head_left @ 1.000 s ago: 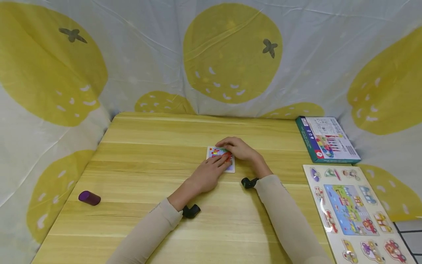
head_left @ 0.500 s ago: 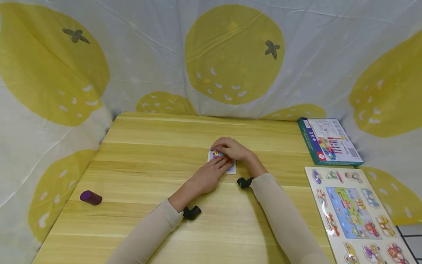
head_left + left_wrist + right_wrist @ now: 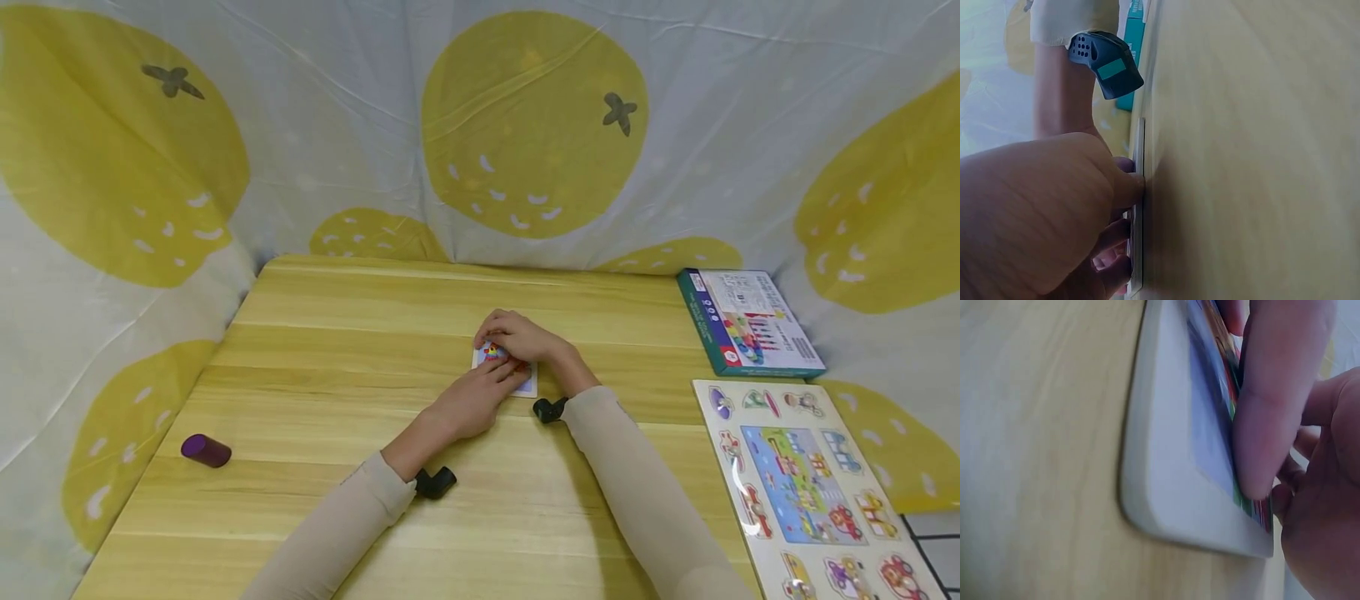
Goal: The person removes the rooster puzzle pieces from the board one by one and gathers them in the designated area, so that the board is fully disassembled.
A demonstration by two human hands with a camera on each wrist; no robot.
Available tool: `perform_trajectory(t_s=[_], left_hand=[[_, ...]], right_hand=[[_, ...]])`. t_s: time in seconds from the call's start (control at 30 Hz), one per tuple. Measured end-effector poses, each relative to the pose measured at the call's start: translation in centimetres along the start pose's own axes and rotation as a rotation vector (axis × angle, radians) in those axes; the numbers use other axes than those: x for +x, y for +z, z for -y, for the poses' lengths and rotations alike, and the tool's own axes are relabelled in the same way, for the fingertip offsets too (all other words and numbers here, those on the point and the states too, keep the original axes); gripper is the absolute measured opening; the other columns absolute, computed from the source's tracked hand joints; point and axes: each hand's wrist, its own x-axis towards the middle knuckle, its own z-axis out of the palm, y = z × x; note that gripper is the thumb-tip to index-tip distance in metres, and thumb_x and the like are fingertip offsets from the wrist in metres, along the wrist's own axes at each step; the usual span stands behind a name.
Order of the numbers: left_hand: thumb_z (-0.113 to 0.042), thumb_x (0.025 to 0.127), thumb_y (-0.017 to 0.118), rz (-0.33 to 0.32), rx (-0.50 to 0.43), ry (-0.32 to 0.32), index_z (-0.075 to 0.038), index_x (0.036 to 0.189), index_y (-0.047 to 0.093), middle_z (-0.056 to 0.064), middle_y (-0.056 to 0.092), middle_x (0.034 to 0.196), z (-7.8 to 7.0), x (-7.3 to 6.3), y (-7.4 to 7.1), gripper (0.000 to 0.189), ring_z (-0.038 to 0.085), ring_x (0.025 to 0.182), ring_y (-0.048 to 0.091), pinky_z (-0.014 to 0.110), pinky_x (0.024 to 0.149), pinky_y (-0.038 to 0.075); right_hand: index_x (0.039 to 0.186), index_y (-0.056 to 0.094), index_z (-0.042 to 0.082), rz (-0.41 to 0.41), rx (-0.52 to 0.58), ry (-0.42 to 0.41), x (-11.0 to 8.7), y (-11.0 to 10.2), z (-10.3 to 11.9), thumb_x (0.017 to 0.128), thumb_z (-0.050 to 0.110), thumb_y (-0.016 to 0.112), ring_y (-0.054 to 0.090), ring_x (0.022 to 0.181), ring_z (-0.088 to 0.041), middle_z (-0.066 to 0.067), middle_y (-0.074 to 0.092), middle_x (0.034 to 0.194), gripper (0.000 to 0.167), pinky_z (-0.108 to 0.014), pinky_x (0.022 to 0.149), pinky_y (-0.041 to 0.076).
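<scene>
A small thin puzzle-like board [image 3: 530, 387] with a white border and a bright printed picture lies flat on the table, mostly covered by both hands. My left hand [image 3: 471, 402] rests across its near part with fingers extended over the picture. In the left wrist view, the left thumb [image 3: 1129, 187] meets the board's edge [image 3: 1138, 250]. My right hand [image 3: 525, 337] arches over the far side, its fingers bent down around the far left corner. Seen from the right wrist, a finger [image 3: 1266, 437] presses on the picture near the border [image 3: 1175, 494]. I cannot tell whether the right hand pinches anything.
On the wooden table [image 3: 337, 333], a purple cylinder [image 3: 206, 451] lies far left. A flat boxed set [image 3: 753, 322] is at the back right, with a large picture puzzle board [image 3: 802, 483] in front of it. A fruit-print cloth [image 3: 360, 125] hangs behind the table.
The right hand has slid left across the board's far side, and its fingertips are now at the far left corner, hiding more of the picture. The left hand stays put.
</scene>
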Motion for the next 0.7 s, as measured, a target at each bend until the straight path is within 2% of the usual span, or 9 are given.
perform_trajectory(t_s=[0.23, 0.37, 0.53, 0.7], left_hand=[[0.003, 0.101, 0.048, -0.016, -0.051, 0.019, -0.003, 0.156, 0.044, 0.016, 0.04, 0.163, 0.1, -0.1, -0.3, 0.055, 0.034, 0.153, 0.036, 0.044, 0.125, 0.032], [0.004, 0.1, 0.049, -0.031, -0.052, 0.019, -0.004, 0.155, 0.046, 0.016, 0.043, 0.161, 0.2, 0.0, -0.1, 0.055, 0.033, 0.151, 0.038, 0.044, 0.124, 0.034], [0.006, 0.098, 0.05, -0.063, -0.07, 0.028, -0.003, 0.153, 0.048, 0.018, 0.047, 0.155, 0.2, 0.0, -0.1, 0.055, 0.034, 0.146, 0.042, 0.044, 0.122, 0.036], [0.006, 0.098, 0.049, -0.075, -0.073, 0.044, -0.002, 0.151, 0.049, 0.018, 0.049, 0.153, 0.2, 0.0, -0.2, 0.053, 0.034, 0.145, 0.043, 0.045, 0.122, 0.037]], right_hand=[[0.096, 0.075, 0.021, -0.022, -0.055, 0.053, 0.4, 0.3, 0.3, 0.109, 0.014, 0.046, 0.052, 0.109, -0.025, -0.003, 0.063, 0.118, 0.032, -0.038, 0.092, 0.043], [0.093, 0.074, 0.024, -0.02, -0.085, 0.062, 0.7, 0.5, 0.2, 0.109, 0.015, 0.045, 0.053, 0.109, -0.024, -0.001, 0.063, 0.118, 0.034, -0.041, 0.095, 0.041], [0.091, 0.068, 0.026, 0.001, -0.163, 0.065, 1.2, 0.9, 0.1, 0.112, 0.021, 0.038, 0.051, 0.105, -0.023, 0.002, 0.06, 0.113, 0.037, -0.043, 0.095, 0.037], [0.088, 0.063, 0.023, 0.022, -0.162, 0.07, 1.3, 0.9, 0.7, 0.113, 0.025, 0.034, 0.05, 0.101, -0.024, 0.0, 0.057, 0.108, 0.038, -0.044, 0.092, 0.036]])
